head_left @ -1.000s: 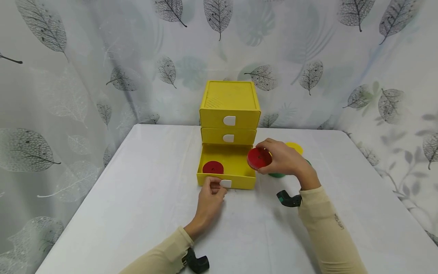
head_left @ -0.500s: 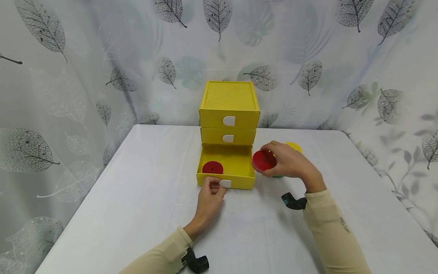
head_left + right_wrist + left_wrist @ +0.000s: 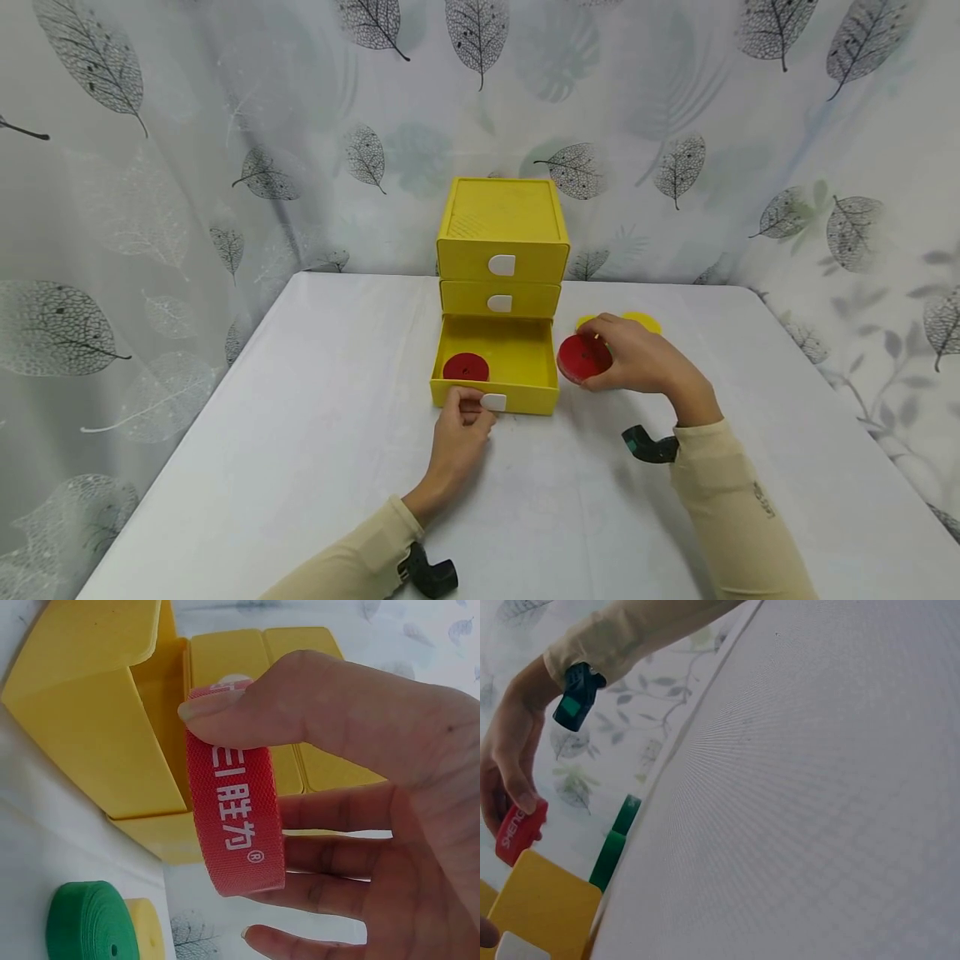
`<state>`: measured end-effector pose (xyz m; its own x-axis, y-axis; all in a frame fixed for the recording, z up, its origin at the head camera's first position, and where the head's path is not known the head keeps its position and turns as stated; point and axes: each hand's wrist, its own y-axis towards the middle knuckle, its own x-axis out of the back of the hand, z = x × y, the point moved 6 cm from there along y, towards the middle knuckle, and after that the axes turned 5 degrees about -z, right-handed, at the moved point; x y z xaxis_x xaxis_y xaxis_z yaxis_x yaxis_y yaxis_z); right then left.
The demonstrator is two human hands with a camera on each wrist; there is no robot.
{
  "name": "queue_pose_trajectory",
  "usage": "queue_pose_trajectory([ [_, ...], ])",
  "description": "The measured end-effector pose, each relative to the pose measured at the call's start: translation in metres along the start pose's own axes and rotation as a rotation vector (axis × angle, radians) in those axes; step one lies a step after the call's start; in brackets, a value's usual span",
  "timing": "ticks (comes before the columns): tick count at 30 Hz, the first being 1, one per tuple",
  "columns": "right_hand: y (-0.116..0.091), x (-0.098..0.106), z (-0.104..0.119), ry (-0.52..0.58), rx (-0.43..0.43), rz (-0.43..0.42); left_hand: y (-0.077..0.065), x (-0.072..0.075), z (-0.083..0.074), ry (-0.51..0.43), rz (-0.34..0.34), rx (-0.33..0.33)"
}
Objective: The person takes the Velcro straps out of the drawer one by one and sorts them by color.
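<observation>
My right hand (image 3: pixel 637 357) pinches a red tape roll (image 3: pixel 583 358) between thumb and fingers, just right of the pulled-out bottom drawer (image 3: pixel 525 400). White lettering shows on the roll's woven side in the right wrist view. A second red tape roll (image 3: pixel 466 367) lies inside the drawer, toward its front left. At the drawer's front, my left hand (image 3: pixel 457 442) holds the edge beside the white pull tab (image 3: pixel 493 402), with fingers curled. In the left wrist view, only a fingertip (image 3: pixel 487 933) of that hand shows, near the tab.
The yellow drawer cabinet (image 3: pixel 504 208) has its two upper drawers pushed in. Behind my right hand stand yellow tape rolls (image 3: pixel 643 321), while green tape rolls (image 3: pixel 607 859) show in the left wrist view. A leaf-patterned curtain (image 3: pixel 420 100) hangs behind the white table (image 3: pixel 337 400).
My right hand has drawn the red tape roll rightward, from over the drawer's right edge to beside it. The left hand and the drawer have stayed in place.
</observation>
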<state>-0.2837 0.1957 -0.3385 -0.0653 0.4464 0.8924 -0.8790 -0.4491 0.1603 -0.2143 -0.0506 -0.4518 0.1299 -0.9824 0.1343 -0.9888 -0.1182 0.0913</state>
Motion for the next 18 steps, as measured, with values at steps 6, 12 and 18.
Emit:
queue_pose_trajectory([
  [6, -0.0037, 0.0003, -0.0002, 0.011, -0.004, 0.006, 0.0003, 0.0001, 0.0009, -0.005, 0.007, 0.004],
  [12, -0.0067, -0.0006, -0.0025, 0.019, -0.009, 0.026, 0.0003, 0.0004, 0.0004, -0.001, 0.004, 0.012],
  [18, -0.0085, 0.0013, -0.0029, 0.034, -0.016, 0.043, 0.0001, 0.0002, 0.0009, 0.002, 0.006, 0.011],
])
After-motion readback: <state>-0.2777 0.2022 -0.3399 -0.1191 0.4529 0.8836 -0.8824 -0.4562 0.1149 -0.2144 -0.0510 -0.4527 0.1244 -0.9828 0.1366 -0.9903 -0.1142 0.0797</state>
